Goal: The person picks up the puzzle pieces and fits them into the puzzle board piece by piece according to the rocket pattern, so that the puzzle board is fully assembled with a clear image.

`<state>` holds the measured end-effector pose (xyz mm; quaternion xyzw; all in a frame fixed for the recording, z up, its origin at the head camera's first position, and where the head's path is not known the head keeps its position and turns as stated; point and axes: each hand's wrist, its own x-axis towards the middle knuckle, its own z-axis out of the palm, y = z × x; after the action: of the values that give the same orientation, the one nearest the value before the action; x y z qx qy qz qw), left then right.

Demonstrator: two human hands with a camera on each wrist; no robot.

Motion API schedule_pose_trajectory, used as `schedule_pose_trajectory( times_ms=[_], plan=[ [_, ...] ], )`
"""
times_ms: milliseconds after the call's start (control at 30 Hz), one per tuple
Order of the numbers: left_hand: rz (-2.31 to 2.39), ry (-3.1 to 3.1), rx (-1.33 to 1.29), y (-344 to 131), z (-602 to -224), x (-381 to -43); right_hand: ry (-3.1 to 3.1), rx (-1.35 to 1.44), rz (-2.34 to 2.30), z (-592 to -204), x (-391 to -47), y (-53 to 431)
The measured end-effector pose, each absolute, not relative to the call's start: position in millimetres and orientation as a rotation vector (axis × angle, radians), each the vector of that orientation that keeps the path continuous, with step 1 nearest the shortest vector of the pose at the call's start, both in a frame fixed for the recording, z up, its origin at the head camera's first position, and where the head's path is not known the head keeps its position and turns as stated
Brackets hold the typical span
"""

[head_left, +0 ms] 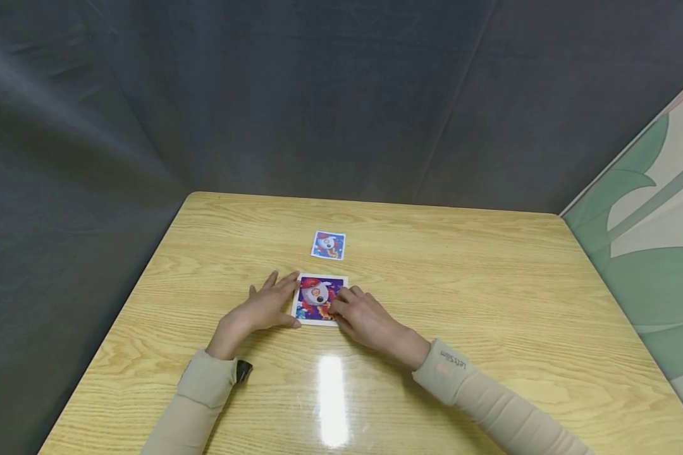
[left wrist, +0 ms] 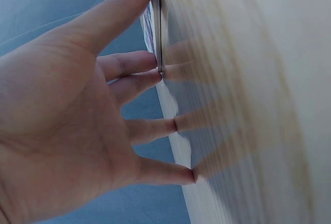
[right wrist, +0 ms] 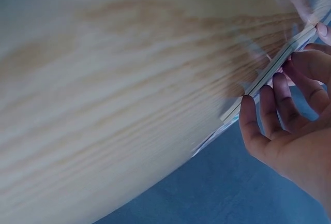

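A square picture board [head_left: 317, 292] with a white border lies flat on the table, printed with a pale round-eyed figure on purple and red. My left hand [head_left: 266, 306] is at its left side with fingers spread and fairly straight; thumb and index finger touch the near and far left corners. In the left wrist view, the other fingertips [left wrist: 193, 175] rest on the tabletop. My right hand [head_left: 367, 319] grips the board's right side with curled fingers, covering its near right corner. In the right wrist view, fingertips [right wrist: 248, 102] line the board's layered edge [right wrist: 269, 71].
Behind the board lies a smaller card [head_left: 328, 245] with a similar picture. The wooden table [head_left: 489, 284] has a bright reflection near its front. Dark cloth [head_left: 330, 101] hangs behind and to the left; a leaf-patterned panel [head_left: 654, 208] stands on the right.
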<state>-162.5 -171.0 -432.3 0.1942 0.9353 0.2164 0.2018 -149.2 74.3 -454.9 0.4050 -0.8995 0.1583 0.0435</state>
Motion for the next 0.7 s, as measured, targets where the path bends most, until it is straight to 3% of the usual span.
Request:
schedule_pose_trajectory(
  times_ms=[233,467,700],
  plan=[
    [0.605,2.609,0.537,-170.7,-433.0,-163.0,-2.748,1.259,0.499,-450.9,-155.9,80.2],
    [0.595,2.607,0.538,-170.1,-433.2,-163.9,-2.76,1.081,0.652,-449.6,-168.3,90.3],
    [0.601,2.612,0.543,-171.1,-431.8,-163.5,-3.01,1.126,0.636,-449.9,-169.2,74.7]
  ],
)
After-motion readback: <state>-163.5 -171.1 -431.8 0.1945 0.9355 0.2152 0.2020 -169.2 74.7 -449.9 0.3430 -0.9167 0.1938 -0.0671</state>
